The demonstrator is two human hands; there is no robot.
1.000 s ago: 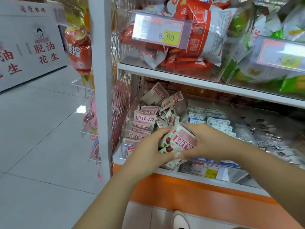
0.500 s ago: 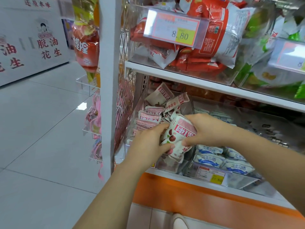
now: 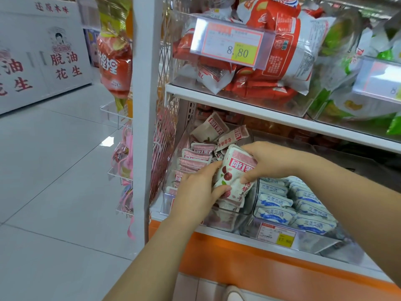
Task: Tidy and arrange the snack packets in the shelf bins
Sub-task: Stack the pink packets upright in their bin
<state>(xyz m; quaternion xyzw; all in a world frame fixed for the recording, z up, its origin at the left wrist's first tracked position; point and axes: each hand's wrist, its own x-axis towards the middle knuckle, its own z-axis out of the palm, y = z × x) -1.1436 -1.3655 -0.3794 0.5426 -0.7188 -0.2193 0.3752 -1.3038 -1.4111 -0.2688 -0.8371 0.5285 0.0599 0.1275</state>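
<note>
Barely anything's moved since a moment back: the stack of pink packets (image 3: 233,170) has just come up and back a touch, both hands on it same as before. The left hand (image 3: 195,194) is curled round the near-left edge, thumb on the front. The right hand (image 3: 273,161) pinches the far-right side, fingers over the top. So the stack sits squeezed between them, above the right half of the clear bin (image 3: 230,222). I'd say the trick now is squaring the edges up before lowering, labels all facing the same way, then slotting it in just right of the standing row (image 3: 195,158). Further back a couple of loose packets (image 3: 211,128) lie tilted; those look like the next to fix.
</note>
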